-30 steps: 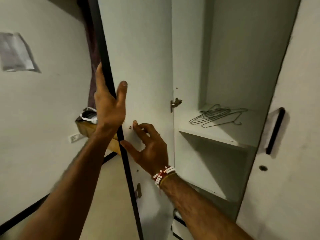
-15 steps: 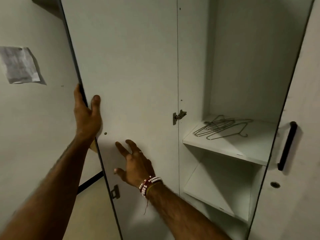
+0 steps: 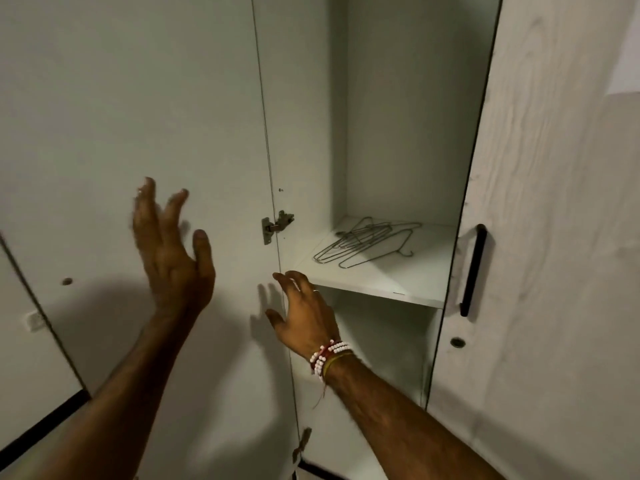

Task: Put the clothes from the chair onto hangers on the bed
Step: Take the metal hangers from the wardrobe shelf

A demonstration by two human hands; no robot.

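Observation:
Several thin wire hangers [image 3: 367, 245] lie in a loose pile on a white shelf [image 3: 408, 285] inside an open wardrobe. My left hand [image 3: 169, 251] is raised in front of the swung-open left door [image 3: 138, 116], fingers spread, holding nothing. My right hand [image 3: 304, 313], with bead bracelets at the wrist, hovers just below and left of the shelf's front edge, fingers loosely spread and empty. No clothes, chair or bed are in view.
The wardrobe's right door [image 3: 554, 237] is closed and carries a black bar handle [image 3: 472, 271]. A metal hinge [image 3: 277, 225] sits on the inner frame. A lower compartment opens beneath the shelf. A wall socket [image 3: 34, 320] shows at far left.
The left door has swung wide open. My left hand has let go of its edge and now hangs free. My right hand moved right toward the shelf.

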